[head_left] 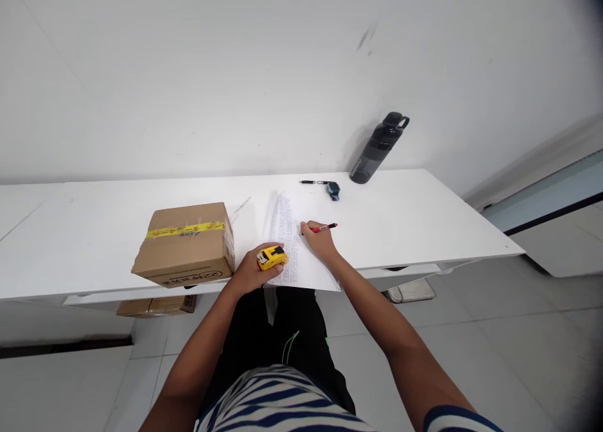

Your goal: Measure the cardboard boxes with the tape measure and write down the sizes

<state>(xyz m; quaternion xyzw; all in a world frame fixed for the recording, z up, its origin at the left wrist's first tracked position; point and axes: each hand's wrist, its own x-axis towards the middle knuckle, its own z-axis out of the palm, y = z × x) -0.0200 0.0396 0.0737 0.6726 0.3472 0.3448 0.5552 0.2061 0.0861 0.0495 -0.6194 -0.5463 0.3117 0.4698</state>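
Observation:
My left hand (252, 270) is closed around a yellow and black tape measure (272, 257), over the lower left part of a paper sheet (313, 270). Rows of small writing cover the left side of that sheet. A red pen (324, 228) is gripped in my right hand (319, 238), its tip at the paper to the right of the written rows. To the left of my left hand stands a taped cardboard box (181, 243) with a yellow strip across its top.
Toward the wall on the white table (400, 231) lie a black pen (313, 182) and a dark wristwatch (333, 190). A dark water bottle (377, 149) stands at the back right. Below the table's left side is another cardboard box (157, 306).

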